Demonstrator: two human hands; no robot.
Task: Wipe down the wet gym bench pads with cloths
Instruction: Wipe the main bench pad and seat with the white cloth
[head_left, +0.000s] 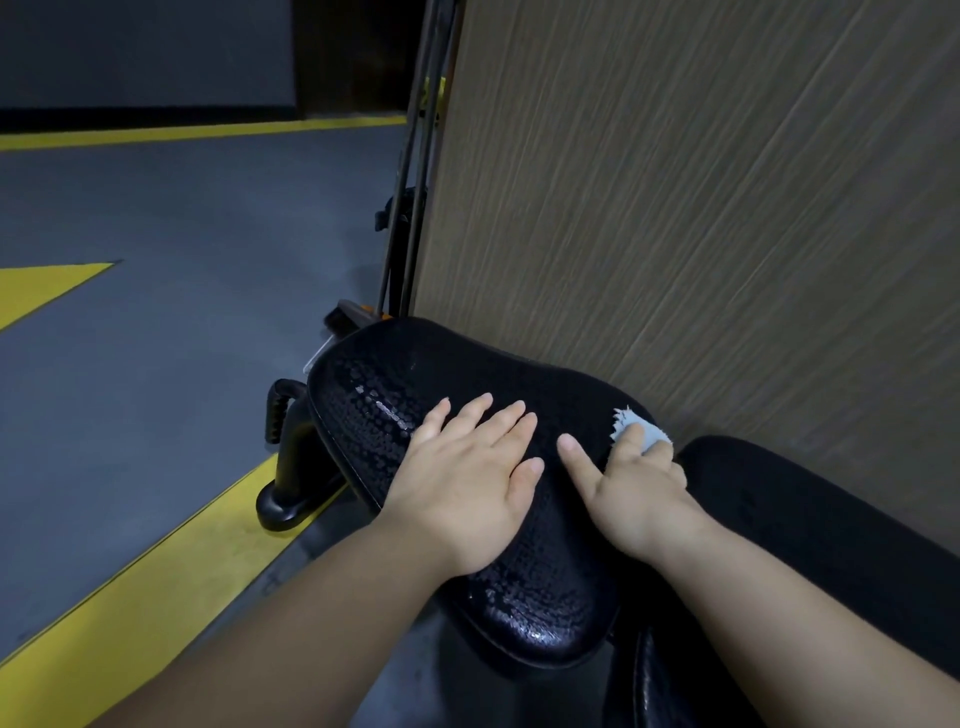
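A black gym bench pad (395, 374) fills the middle of the view, beaded with water drops on its left and near parts. My left hand (465, 470) lies flat on the pad, fingers spread, holding nothing. My right hand (631, 486) presses a light blue cloth (641, 428) against the pad's right edge, thumb stretched out to the left. Most of the cloth is hidden under the fingers. A second black pad (810, 514) lies to the right, behind my right forearm.
A wood-grain wall panel (701, 208) rises close behind the pads. The bench's black frame foot (283, 499) rests on grey floor with yellow stripes (171, 577). Thin black rods (410, 208) lean along the panel's left edge.
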